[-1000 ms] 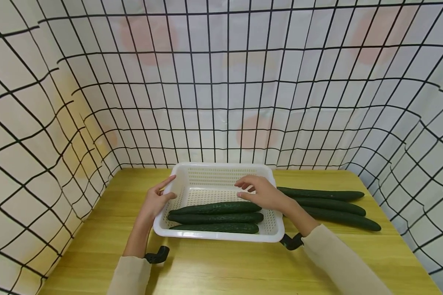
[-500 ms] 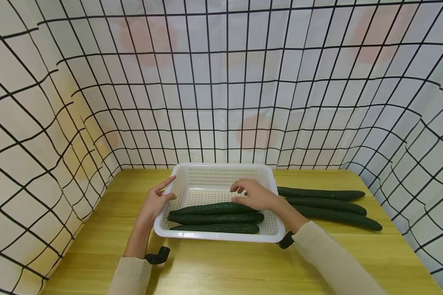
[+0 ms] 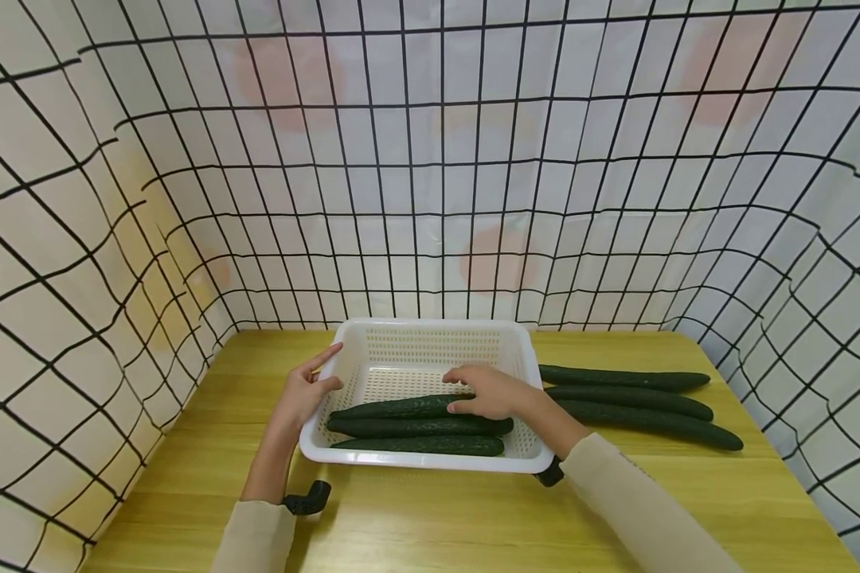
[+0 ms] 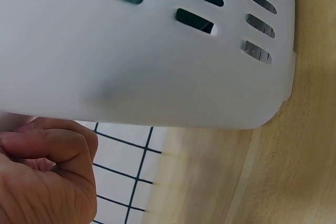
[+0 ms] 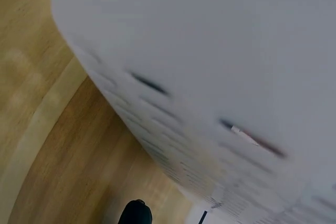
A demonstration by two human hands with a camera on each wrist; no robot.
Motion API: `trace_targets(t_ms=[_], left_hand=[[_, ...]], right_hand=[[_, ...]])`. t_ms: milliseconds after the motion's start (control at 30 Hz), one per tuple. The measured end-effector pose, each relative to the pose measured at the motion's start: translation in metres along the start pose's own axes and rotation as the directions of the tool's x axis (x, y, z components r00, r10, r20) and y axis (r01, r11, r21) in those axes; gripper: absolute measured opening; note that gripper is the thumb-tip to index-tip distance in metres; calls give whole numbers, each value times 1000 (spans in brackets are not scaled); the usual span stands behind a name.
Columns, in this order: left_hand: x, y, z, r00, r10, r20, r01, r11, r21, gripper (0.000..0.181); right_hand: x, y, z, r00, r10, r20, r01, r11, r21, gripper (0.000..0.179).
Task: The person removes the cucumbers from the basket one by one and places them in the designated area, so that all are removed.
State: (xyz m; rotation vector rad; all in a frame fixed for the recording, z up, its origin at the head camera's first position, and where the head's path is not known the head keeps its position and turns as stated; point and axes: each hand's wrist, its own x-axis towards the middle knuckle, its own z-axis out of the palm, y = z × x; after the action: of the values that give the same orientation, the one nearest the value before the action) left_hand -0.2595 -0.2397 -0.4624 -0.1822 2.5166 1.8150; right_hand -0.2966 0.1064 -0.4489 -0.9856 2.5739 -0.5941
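In the head view a white plastic basket [image 3: 430,459] holds three long dark green cucumbers side by side: rear [image 3: 401,408], middle [image 3: 419,427] and front [image 3: 430,445]. My left hand [image 3: 304,395] grips the basket's left side, thumb over the rim and index finger along it. The left wrist view shows that hand [image 4: 50,166] with curled fingers against the outer wall [image 4: 142,93]. Over the rear cucumber's right part lies my right hand [image 3: 490,391], fingers bent loosely beyond it and thumb at its top, covering its right end. In the right wrist view the basket wall [image 5: 210,40] hides that hand.
Three more cucumbers lie on the wooden table [image 3: 416,525] right of the basket: back [image 3: 623,377], middle [image 3: 638,400] and front [image 3: 652,424]. Their left ends are hidden by the basket and right arm. White cloth with a black grid [image 3: 430,191] encloses the back and sides.
My right hand has come left and nearer to me, from above the basket's bare floor onto the rear cucumber. The left hand and the basket have stayed in place.
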Motion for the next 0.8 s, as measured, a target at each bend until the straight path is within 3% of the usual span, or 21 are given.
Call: trace_targets(t_ms=[267,567,800], left_hand=[[1,-1,0,1000,-1,-3,1,1000,4,67],[2,-1,1,1000,-7,1,7,1000,-9,67],[1,-1,2,1000,-13,-5,13,1000,-5,68]], right_hand=[[0,-2,3,996,66,60,-65,998,-7,59],[0,-1,4,998,35,55,-33,999,-33,52],[3,-1,5,996,73,43,-72,997,-38,44]])
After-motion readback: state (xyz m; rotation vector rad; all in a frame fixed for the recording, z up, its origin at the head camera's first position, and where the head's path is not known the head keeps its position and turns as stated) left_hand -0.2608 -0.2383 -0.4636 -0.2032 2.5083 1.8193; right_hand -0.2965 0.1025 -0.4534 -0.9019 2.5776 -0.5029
